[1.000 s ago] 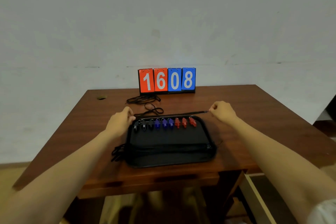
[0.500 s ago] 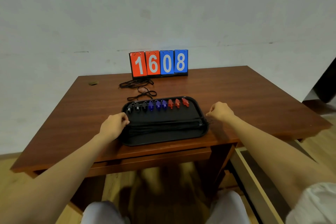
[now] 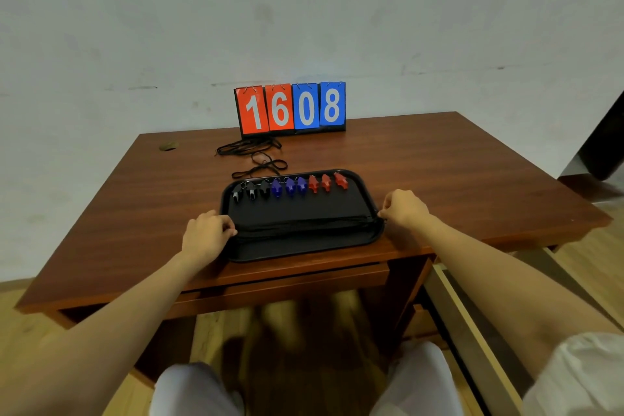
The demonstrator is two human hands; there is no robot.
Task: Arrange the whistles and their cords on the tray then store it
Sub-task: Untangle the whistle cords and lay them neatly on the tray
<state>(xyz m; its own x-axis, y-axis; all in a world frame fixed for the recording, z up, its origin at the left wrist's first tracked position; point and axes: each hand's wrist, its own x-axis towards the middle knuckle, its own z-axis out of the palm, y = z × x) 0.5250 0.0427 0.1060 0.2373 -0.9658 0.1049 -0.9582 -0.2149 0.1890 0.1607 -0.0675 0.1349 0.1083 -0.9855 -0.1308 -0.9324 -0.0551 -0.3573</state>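
The dark rectangular plastic tray (image 3: 297, 246) lies on the brown wooden desk (image 3: 439, 172) between my hands. My left hand (image 3: 206, 236) rests at its left rim, my right hand (image 3: 403, 208) at its right rim, both with fingers curled and pinching the ends of a black cord bundle (image 3: 304, 224) stretched across the tray. Nine small plastic whistles (image 3: 290, 186), black, blue and red, line the far edge.
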